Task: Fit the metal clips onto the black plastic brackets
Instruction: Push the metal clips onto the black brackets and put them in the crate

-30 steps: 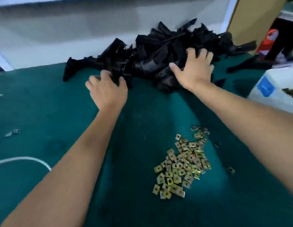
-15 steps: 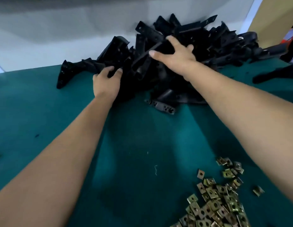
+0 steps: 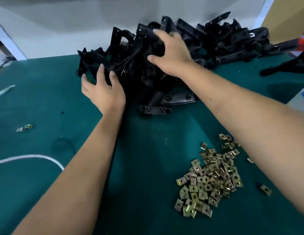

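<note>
A heap of black plastic brackets (image 3: 215, 41) lies at the far side of the green table (image 3: 46, 102). My left hand (image 3: 103, 92) presses with spread fingers against the heap's left flank. My right hand (image 3: 171, 55) reaches over the top of the heap, with fingers and thumb curled round a clump of brackets. Two flat brackets (image 3: 154, 110) lie at the heap's near edge. A pile of brass-coloured metal clips (image 3: 210, 180) sits on the table at the near right, under my right forearm.
Two stray clips (image 3: 24, 128) lie at the left and one more stray clip (image 3: 266, 189) at the right. A white cord (image 3: 37, 157) curves over the near left. A white wall (image 3: 63, 31) stands behind the heap. A lone black bracket (image 3: 283, 67) lies far right.
Both hands have dragged the left part of the bracket heap toward me. My left hand has shifted nearer and my right hand has closed round a clump.
</note>
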The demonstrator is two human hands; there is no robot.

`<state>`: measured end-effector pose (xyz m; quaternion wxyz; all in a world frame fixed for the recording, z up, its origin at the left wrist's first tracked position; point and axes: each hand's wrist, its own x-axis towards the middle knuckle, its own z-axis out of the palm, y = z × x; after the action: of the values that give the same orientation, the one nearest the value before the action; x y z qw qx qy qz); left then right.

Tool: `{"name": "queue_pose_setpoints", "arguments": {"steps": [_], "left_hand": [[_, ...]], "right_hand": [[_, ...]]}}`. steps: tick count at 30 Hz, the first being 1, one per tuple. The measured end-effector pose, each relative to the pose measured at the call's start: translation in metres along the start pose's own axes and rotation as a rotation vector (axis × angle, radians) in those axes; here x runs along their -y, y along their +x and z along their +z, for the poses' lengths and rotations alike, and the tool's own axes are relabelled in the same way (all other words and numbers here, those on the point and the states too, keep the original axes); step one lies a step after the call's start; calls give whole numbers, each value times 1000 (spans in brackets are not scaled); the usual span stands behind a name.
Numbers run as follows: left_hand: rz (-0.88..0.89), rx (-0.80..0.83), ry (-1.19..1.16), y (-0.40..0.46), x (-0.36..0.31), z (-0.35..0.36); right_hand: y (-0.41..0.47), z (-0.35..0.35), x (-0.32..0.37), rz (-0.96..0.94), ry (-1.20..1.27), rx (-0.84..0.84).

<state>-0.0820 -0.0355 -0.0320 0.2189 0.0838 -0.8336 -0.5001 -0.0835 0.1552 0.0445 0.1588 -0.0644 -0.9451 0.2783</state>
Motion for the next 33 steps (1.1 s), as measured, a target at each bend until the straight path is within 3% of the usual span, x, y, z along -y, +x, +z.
{"name": "queue_pose_setpoints", "arguments": {"steps": [2, 4, 6, 9, 11, 16, 19, 23, 26, 33], "left_hand": [[123, -100, 78, -15, -3, -9], [440, -124, 100, -32, -6, -20], [687, 80, 91, -51, -6, -27], [779, 477, 253, -78, -7, -31], [725, 557, 344, -86, -6, -32], [698, 479, 302, -86, -6, -36], [727, 302, 202, -88, -9, -39], [613, -5, -98, -88, -15, -46], [422, -112, -360, -81, -15, -49], [-131, 90, -1003, -57, -10, -62]], "right_hand": [[-22, -14, -2, -65, 71, -150], [-54, -24, -2, -120, 141, -112], [-85, -29, -4, -190, 131, -13], [-124, -36, -9, -237, 123, 128], [-139, -43, -16, -220, 129, 203], [-168, -46, -36, -152, 137, 164], [-184, -39, -44, -115, 207, 109], [-187, -45, -59, -112, 143, 300], [-184, -52, -70, -98, 107, 414], [-183, -62, -77, -107, 167, 607]]}}
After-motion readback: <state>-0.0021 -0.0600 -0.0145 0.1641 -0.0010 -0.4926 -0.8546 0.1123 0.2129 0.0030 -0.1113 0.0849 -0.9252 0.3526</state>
